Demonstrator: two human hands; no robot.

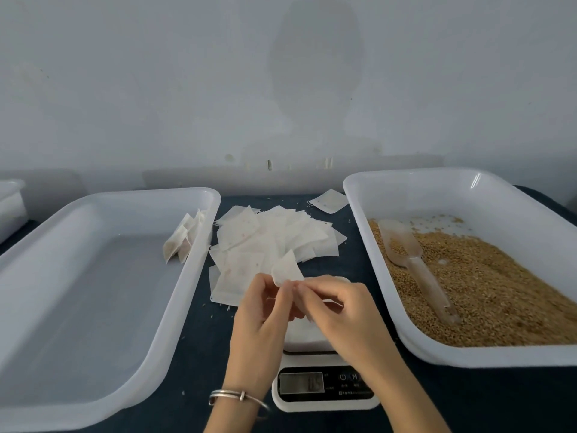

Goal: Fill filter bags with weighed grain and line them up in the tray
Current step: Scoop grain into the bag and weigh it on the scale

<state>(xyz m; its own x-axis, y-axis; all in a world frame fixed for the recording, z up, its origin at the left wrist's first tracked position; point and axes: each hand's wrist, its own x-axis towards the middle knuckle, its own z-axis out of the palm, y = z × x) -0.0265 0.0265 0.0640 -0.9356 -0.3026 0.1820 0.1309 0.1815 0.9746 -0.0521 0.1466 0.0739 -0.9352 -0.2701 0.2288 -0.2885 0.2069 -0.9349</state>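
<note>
Both hands hold one white filter bag (287,269) above the small white scale (324,382). My left hand (262,320) and my right hand (337,310) pinch the bag's lower edge between fingertips, and the bag sticks up from them. A loose pile of empty filter bags (268,239) lies on the dark cloth behind the hands. Two or three filled bags (182,240) lean against the far right wall of the left white tray (93,307). The right white tray (415,195) holds grain (499,292) and a clear plastic scoop (418,267) lying in it.
A single filter bag (327,200) lies apart near the wall between the trays. Another white container (11,204) shows at the far left edge. The scale's display faces me, partly hidden by my right forearm. Stray grains dot the dark cloth.
</note>
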